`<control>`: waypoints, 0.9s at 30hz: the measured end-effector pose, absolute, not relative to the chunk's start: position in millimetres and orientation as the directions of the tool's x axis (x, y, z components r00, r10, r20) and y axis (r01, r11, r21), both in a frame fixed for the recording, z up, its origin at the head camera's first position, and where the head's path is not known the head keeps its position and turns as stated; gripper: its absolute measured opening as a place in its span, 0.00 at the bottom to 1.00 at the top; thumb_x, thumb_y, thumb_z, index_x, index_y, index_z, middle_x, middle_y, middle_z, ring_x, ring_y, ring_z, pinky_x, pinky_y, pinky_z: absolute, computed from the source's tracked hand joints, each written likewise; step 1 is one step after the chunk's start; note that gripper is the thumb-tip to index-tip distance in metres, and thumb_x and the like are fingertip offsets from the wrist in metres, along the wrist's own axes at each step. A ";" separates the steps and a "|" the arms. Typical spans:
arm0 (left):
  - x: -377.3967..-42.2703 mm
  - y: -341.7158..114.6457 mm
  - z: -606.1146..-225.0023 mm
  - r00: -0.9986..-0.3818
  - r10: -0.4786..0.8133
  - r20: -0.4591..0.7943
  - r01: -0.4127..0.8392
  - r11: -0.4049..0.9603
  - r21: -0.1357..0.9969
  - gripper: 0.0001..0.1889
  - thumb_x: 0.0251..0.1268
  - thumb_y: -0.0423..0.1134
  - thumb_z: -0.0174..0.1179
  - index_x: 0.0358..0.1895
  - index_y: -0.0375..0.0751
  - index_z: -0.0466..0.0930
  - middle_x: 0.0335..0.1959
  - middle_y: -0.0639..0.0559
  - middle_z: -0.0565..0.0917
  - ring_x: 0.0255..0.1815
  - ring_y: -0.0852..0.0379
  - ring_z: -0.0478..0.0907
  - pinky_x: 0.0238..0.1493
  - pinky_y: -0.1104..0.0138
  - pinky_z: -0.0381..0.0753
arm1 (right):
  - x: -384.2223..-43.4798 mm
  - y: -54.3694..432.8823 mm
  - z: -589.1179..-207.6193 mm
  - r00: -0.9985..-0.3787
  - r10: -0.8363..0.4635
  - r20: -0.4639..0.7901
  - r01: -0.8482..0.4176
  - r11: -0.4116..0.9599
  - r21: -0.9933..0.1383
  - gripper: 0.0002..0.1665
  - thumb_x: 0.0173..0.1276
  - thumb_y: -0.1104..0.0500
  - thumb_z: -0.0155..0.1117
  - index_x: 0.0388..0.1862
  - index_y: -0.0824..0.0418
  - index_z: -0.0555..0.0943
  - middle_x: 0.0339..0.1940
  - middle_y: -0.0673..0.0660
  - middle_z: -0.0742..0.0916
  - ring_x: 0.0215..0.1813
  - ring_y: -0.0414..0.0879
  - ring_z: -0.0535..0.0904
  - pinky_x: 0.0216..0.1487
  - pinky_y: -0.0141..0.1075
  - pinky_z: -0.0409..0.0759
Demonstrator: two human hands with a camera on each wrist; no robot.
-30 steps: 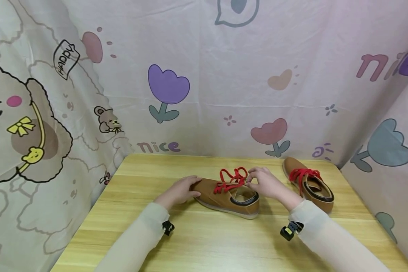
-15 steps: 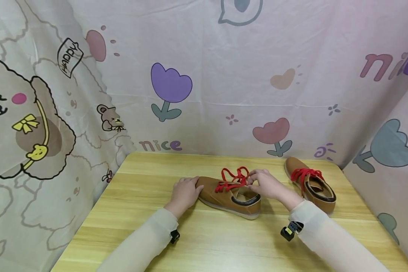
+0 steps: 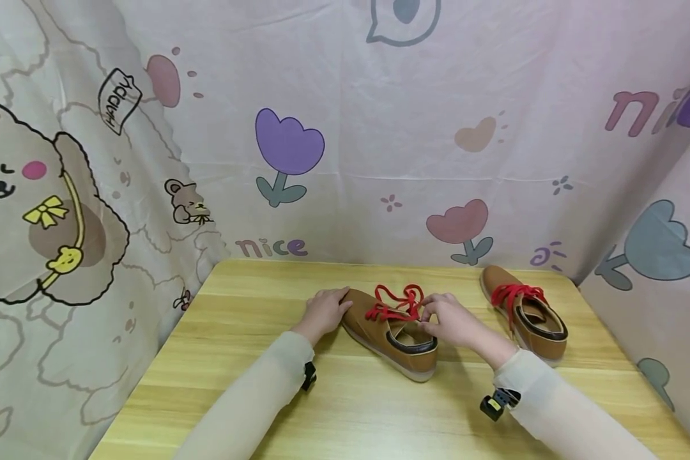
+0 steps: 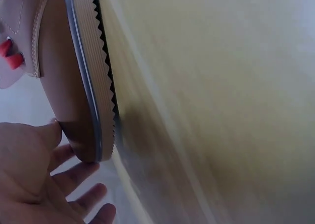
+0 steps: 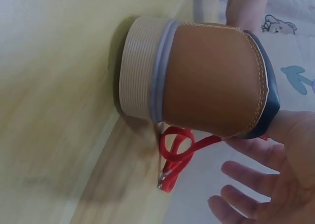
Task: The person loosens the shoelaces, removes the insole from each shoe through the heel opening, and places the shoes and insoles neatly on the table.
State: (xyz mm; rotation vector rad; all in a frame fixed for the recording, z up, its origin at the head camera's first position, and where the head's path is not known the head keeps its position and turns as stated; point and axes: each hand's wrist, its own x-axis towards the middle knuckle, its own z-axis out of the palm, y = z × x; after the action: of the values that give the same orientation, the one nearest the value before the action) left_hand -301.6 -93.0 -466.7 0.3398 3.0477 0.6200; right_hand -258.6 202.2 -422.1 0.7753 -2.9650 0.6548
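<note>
A brown leather shoe [image 3: 365, 316] with red laces [image 3: 399, 306] stands on its sole on the wooden table. At its toe my left hand [image 3: 322, 315] grips it, thumb on the upper and fingers at the front, as the left wrist view shows. My right hand [image 3: 451, 319] pinches the collar on the far side near the heel. In the right wrist view the right hand's [image 5: 275, 170] other fingers are spread beside the shoe's heel [image 5: 211, 79], and the loose lace [image 5: 179, 150] hangs in a loop with a metal tip. The index fingertip is partly hidden behind the collar.
A matching brown shoe [image 3: 543, 348] with red laces stands at the back right of the table [image 3: 253, 281], its toe towards the rear. Printed curtains [image 3: 345, 128] hang behind the table and along both sides. Small cameras sit on both wrists.
The left hand has shifted right and farther back along the toe. With it the shoe has turned, its toe swinging away from me and its heel a little nearer. The right hand has barely moved.
</note>
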 end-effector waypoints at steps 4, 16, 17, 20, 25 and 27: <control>-299.4 -90.3 -466.7 -0.978 0.197 0.068 0.208 0.907 0.365 0.26 0.79 0.52 0.49 0.74 0.48 0.69 0.70 0.48 0.74 0.71 0.42 0.67 0.64 0.43 0.67 | -258.2 203.0 -422.3 -0.887 -0.443 0.128 -0.457 0.804 -0.380 0.10 0.65 0.57 0.71 0.24 0.49 0.81 0.60 0.66 0.81 0.61 0.66 0.71 0.59 0.59 0.72; -244.4 -79.0 -453.9 -0.974 0.206 0.098 0.223 0.945 0.237 0.27 0.80 0.55 0.45 0.71 0.42 0.72 0.67 0.46 0.76 0.70 0.38 0.68 0.66 0.42 0.68 | -270.4 204.4 -422.9 -0.842 -0.506 0.189 -0.538 0.755 -0.376 0.05 0.65 0.54 0.73 0.36 0.51 0.85 0.62 0.68 0.79 0.63 0.67 0.70 0.61 0.62 0.70; -241.8 -77.0 -453.7 -0.974 0.208 0.086 0.223 0.945 0.241 0.28 0.80 0.55 0.44 0.71 0.42 0.72 0.68 0.46 0.76 0.71 0.38 0.67 0.67 0.42 0.67 | -271.5 204.3 -424.2 -0.839 -0.511 0.185 -0.541 0.752 -0.377 0.05 0.65 0.54 0.73 0.36 0.51 0.85 0.62 0.68 0.79 0.63 0.67 0.69 0.61 0.62 0.70; -236.3 -71.7 -455.2 -0.975 0.214 0.053 0.221 0.940 0.261 0.30 0.81 0.57 0.40 0.73 0.41 0.70 0.70 0.45 0.74 0.72 0.37 0.65 0.68 0.42 0.65 | -273.4 203.5 -427.0 -0.833 -0.523 0.183 -0.551 0.746 -0.374 0.03 0.64 0.55 0.73 0.35 0.51 0.85 0.62 0.68 0.79 0.62 0.67 0.70 0.60 0.63 0.71; -234.2 -65.9 -458.9 -0.976 0.218 0.010 0.212 0.936 0.282 0.32 0.82 0.58 0.35 0.74 0.40 0.67 0.73 0.43 0.70 0.75 0.37 0.61 0.70 0.42 0.62 | -271.9 200.1 -427.5 -0.822 -0.533 0.200 -0.567 0.736 -0.369 0.03 0.64 0.57 0.73 0.34 0.53 0.86 0.60 0.69 0.80 0.61 0.67 0.70 0.60 0.62 0.71; -236.1 -65.0 -459.7 -0.976 0.220 0.006 0.212 0.934 0.287 0.33 0.82 0.59 0.34 0.74 0.40 0.67 0.73 0.43 0.69 0.76 0.37 0.59 0.71 0.42 0.61 | -270.8 198.0 -427.1 -0.819 -0.534 0.211 -0.572 0.733 -0.369 0.03 0.63 0.58 0.73 0.33 0.54 0.86 0.59 0.70 0.80 0.60 0.67 0.70 0.60 0.62 0.70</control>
State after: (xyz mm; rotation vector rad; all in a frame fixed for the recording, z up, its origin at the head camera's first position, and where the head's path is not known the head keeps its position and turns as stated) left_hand -236.1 -65.0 -459.7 0.3422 3.0634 0.4509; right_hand -270.8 198.0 -427.1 0.9082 -2.8390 0.6500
